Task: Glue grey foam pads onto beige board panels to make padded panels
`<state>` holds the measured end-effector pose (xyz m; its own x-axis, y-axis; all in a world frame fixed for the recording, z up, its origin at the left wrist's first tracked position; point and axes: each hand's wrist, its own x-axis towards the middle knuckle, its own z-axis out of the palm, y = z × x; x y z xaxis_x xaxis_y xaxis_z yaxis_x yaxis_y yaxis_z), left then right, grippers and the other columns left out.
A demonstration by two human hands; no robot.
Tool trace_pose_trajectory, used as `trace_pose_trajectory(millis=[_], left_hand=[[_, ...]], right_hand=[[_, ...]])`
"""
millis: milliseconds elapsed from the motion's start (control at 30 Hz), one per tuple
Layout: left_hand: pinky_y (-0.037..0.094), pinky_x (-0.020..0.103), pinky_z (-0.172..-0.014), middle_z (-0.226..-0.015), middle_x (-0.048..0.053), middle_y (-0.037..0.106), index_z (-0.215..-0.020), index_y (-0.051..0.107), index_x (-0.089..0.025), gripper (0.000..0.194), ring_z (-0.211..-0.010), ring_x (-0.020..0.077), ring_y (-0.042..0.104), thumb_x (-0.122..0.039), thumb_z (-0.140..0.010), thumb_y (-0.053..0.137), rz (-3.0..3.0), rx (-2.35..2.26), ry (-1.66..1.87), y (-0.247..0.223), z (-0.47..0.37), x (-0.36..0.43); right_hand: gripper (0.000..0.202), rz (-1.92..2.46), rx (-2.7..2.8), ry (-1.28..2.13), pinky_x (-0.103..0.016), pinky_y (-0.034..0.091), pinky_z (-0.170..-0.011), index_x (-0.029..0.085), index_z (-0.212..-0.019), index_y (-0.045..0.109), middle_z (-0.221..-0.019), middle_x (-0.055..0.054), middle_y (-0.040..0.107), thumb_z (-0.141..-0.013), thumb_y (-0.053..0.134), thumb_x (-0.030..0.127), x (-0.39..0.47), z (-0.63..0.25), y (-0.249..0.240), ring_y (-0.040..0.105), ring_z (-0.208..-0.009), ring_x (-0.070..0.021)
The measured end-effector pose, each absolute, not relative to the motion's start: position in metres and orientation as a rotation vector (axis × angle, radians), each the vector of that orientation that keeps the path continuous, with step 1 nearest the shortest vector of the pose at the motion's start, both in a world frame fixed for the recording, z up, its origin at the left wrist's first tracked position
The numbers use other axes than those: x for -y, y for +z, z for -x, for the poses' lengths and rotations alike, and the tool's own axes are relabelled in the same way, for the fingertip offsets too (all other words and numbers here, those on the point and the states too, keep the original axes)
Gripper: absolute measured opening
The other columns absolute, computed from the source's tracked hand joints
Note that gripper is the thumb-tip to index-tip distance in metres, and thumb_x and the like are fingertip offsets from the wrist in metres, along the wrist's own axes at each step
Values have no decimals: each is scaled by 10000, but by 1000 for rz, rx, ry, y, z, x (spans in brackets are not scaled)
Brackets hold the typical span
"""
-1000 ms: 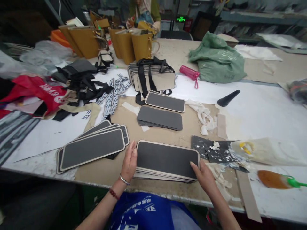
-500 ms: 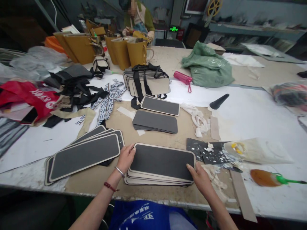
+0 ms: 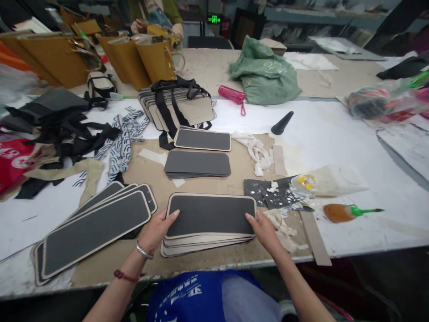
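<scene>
1. L hand (image 3: 154,231): partly closed on the L end of the top panel (image 3: 211,215), lower ctr of frame; thumb on its dark face, other fingers at the edge, tips hidden.
2. R hand (image 3: 266,229): same kind of pinch at the R end, thumb on the face nr the edge, rest of fingers mostly out of sight.
3. Top panel: dark w/ pale border, rounded corners, lying roughly level across lower ctr, over the lower panels (image 3: 201,248), whose pale edges fan out below it.
4. Lower L: fanned stack (image 3: 97,230) of similar panels, set at a slant, just beside L hand.
5. Ctr: grey sheets (image 3: 197,163), stacked; a bordered panel (image 3: 203,139) just above them in frame.
6. Upper ctr-L: strapped bundle (image 3: 184,108) w/ blk straps; pink cylinder (image 3: 231,94) & green bag (image 3: 266,78) to its R.
7. Mid R: blk pointed item (image 3: 282,124); white-spattered dark sheet (image 3: 259,194); amber bottle (image 3: 338,213) w/ green nozzle, on its side.
8. Top, L of ctr: another person (image 3: 170,11), partly cut off, behind the tan bags (image 3: 156,62).
</scene>
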<state>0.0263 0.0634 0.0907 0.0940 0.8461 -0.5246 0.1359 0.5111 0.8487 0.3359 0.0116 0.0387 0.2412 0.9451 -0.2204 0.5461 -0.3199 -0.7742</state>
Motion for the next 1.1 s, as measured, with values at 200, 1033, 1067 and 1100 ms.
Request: trace_pose_trajectory(millis=[200,1033,1067,1100], left_hand=[[497,337,-722,-726,49,669,-774,610,-147,470,-759,243,611,-590,-637,533,-1248,-1654,577,124,-39,-67],[417,231,-471,-574,8,598,-739,587,-183,356,-498,152,538,-504,-752,433,-1854,-1814,625,287,-104,-60],[421,230,-462,-576,7,604,-758,596,-180,363,-493,152,539,-511,-743,447,-1828,-1828,642,289,-101,-61],[428,228,-462,-586,7,613,-782,603,-177,370,-501,155,548,-516,-734,462,-1795,-1830,657,291,-97,-61]], right_hand=[[288,1997,1404,880,-342,431,-727,189,-823,519,-797,-77,613,-775,403,447,-12,-336,37,570,-779,-232],[597,1704,919,1339,-318,513,-551,182,-807,484,-652,-55,612,-728,295,743,-9,-334,37,614,-571,-186],[627,1681,863,1378,-327,515,-568,172,-825,497,-657,-65,615,-721,296,757,-10,-335,35,617,-582,-192],[658,1639,778,1442,-339,517,-597,162,-846,508,-678,-81,621,-718,286,768,-10,-336,34,624,-609,-200]])
